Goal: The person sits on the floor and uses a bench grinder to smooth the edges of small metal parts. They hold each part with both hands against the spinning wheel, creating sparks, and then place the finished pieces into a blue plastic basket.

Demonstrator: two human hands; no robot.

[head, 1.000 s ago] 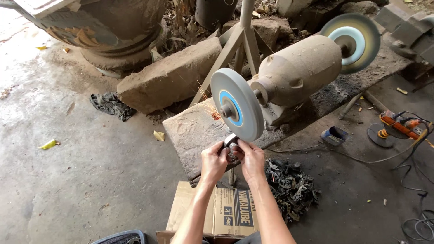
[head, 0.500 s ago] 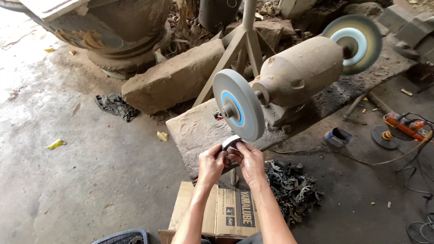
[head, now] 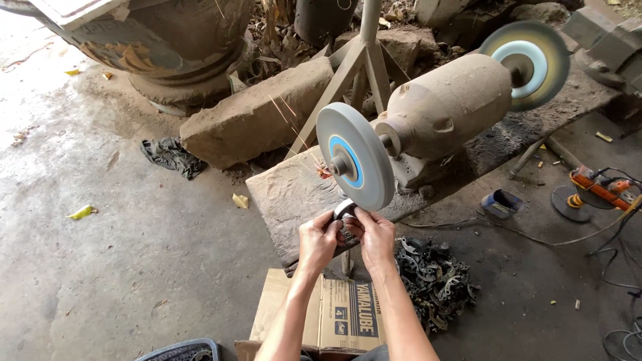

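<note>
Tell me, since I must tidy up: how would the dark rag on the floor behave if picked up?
The rag lies crumpled in soft folds on the concrete floor, so it would probably hang limp and weigh little. Its dark, stained look suggests it may be greasy or dusty to the touch. It seems unlikely to roll or break.

Rag point(head: 172, 155) lies beside stone block point(head: 257, 112) on floor point(head: 100, 281)
</note>
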